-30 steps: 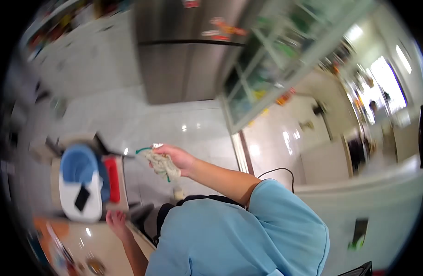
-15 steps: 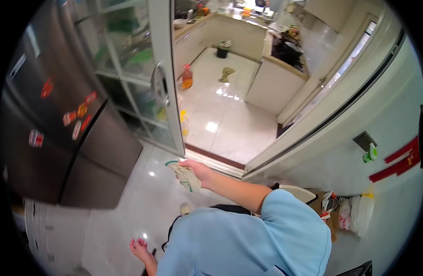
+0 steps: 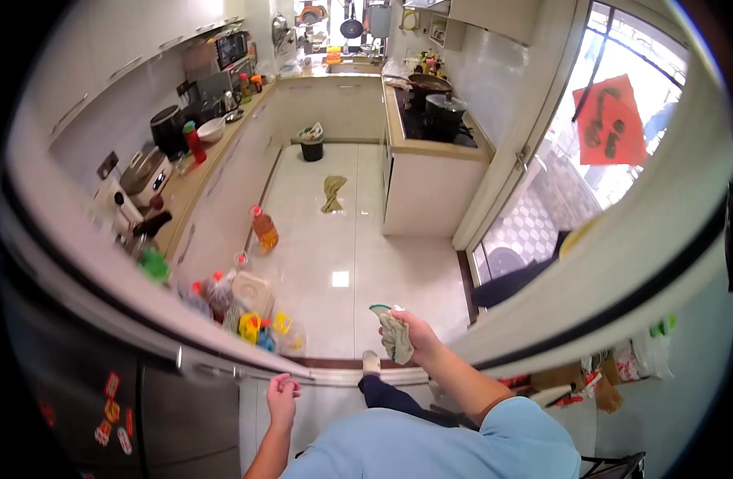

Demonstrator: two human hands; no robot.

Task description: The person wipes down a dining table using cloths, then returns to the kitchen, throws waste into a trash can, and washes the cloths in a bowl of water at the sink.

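In front of my body, my right hand (image 3: 414, 334) is closed around a crumpled, pale grey-green cloth (image 3: 395, 338) with a dark green edge. The cloth hangs in the air over the doorway threshold. My left hand (image 3: 282, 397) is lower and to the left, near the sliding door's handle (image 3: 215, 366) but apart from it. Its fingers are loosely bent, and nothing shows in them. One of my feet (image 3: 371, 362) is at the door track.
On the kitchen floor lie another cloth (image 3: 333, 194), a bottle of orange liquid (image 3: 264, 229) and a small black bin (image 3: 311, 148). Bottles and bags crowd the left side by a beige container (image 3: 252, 292). A stove (image 3: 418, 120) with pots stands right.
My view has moved forward to the kitchen doorway, and more of the kitchen shows. The cloth stays in my right hand. My left hand has come up and forward.
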